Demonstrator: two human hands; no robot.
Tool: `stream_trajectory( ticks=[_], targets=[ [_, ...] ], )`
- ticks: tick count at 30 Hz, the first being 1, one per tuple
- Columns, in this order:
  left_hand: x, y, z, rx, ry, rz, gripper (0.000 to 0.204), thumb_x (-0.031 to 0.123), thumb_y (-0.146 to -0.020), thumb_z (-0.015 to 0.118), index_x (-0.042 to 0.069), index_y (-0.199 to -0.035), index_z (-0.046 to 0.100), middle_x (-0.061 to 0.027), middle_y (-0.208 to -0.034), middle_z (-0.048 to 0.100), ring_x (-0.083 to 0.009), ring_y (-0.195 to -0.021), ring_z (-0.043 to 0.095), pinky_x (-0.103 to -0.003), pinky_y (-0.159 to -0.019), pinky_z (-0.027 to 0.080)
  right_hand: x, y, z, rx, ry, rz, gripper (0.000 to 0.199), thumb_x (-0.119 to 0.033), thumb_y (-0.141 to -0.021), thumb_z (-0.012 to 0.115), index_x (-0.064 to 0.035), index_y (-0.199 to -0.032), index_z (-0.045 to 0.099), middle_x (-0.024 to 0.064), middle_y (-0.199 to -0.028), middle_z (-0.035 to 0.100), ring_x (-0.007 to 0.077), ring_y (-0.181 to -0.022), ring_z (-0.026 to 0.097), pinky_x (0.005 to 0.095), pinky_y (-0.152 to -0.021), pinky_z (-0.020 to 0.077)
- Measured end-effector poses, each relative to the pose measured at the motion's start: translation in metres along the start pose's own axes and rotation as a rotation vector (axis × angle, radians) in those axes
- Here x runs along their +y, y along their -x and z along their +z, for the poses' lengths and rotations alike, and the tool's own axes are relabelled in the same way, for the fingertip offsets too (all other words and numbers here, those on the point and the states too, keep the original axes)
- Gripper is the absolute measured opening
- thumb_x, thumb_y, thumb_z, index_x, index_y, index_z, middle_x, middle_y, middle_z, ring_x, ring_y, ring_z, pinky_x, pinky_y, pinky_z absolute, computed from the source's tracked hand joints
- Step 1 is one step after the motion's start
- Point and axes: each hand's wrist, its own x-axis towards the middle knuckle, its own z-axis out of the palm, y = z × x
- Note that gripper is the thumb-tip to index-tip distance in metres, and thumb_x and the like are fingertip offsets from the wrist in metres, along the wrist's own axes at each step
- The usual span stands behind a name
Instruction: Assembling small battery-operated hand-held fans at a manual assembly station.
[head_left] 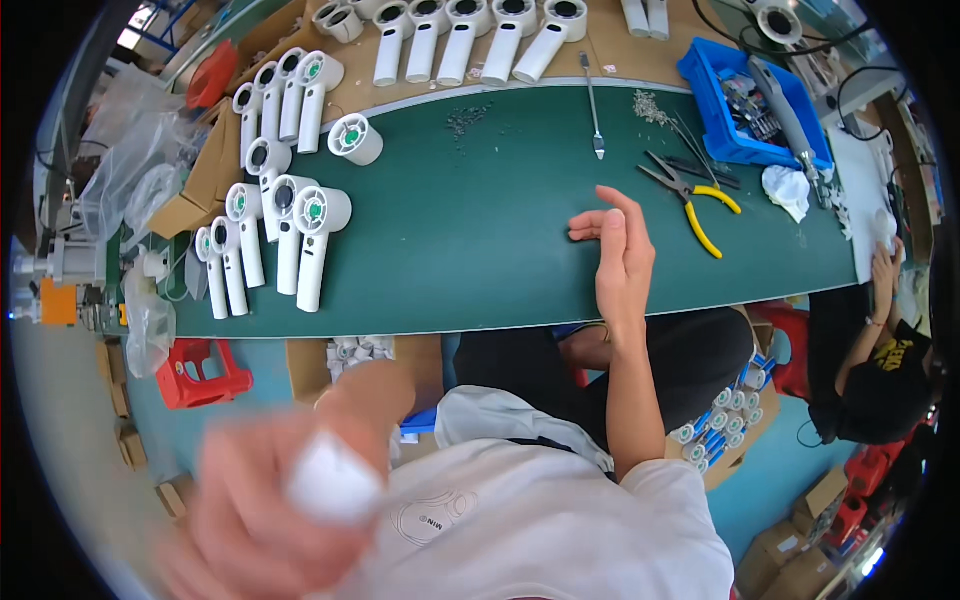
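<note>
My left hand [260, 500] is raised close to the camera and smeared by motion. It is closed round a blurred white piece [335, 480] with a blunt end; its kind cannot be made out. My right hand [624, 250] hovers over the green tabletop [450, 230], fingers loosely bent and apart, with nothing seen in it. Nearest to it lie pliers with yellow handles [705, 225], their jaws apart. At the table's left stand several white handheld fans [312, 255] with round heads. A short white fan head [356, 139] stands by itself beside them.
More white fans [460, 45] line the far edge. A screwdriver [593, 105], small screws [652, 106] and a blue bin [730, 110] of parts are at the right. Boxes of white parts [725, 425] flank my legs. Another person [875, 370] works at far right.
</note>
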Motion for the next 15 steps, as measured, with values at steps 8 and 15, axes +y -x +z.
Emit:
stream_trajectory(
  ticks=[8, 15],
  targets=[
    [0.002, -0.007, 0.009, 0.300, -0.101, 0.068, 0.007, 0.008, -0.080, 0.061, 0.004, -0.084, 0.056, 0.0030, -0.063, 0.054, -0.0048, -0.049, 0.049, -0.016, -0.045, 0.042, 0.003, 0.000, -0.002, 0.016, 0.001, -0.007, 0.036, -0.023, -0.103, 0.038, 0.0050, -0.121, 0.053, 0.0118, -0.083, 0.065, 0.0161, -0.075, 0.062, 0.0282, -0.075, 0.0490],
    [0.016, -0.008, 0.016, 0.409, -0.270, -0.226, 0.009, 0.007, -0.076, 0.062, 0.009, -0.069, 0.056, 0.0035, -0.067, 0.062, -0.0053, -0.052, 0.058, -0.017, -0.050, 0.051, 0.005, -0.001, -0.004, 0.030, 0.015, -0.018, 0.036, -0.023, -0.103, 0.037, 0.0048, -0.120, 0.053, 0.0110, -0.082, 0.065, 0.0157, -0.074, 0.062, 0.0274, -0.075, 0.0485]
  ],
)
